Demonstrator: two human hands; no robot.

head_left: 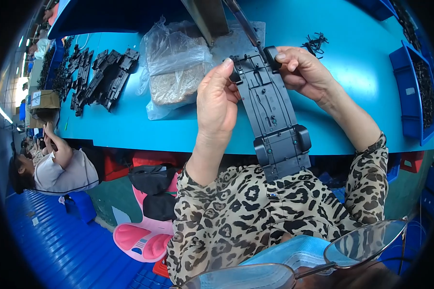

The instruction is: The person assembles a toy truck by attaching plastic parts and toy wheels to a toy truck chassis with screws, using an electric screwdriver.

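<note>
A long black plastic toy car chassis (267, 108) is held up over the table's near edge, its far end tilted slightly left. Its surface shows ribs and small screw points. My left hand (216, 98) grips the far left corner, thumb against the wheel there. My right hand (306, 74) pinches the far right wheel (273, 58) between thumb and fingers. Two more wheels (302, 137) sit at the near end, close to my leopard-print top. Just beyond the chassis, a metal post and rod of a bench fixture (243, 26) stand on a grey plate.
Left of my hands lies a plastic-wrapped brown block (176, 82). More black chassis parts (106, 77) lie farther left. Small black pieces (315, 44) are piled at the back right. A blue bin (410, 91) of dark parts stands right. Another person (65, 166) sits at left.
</note>
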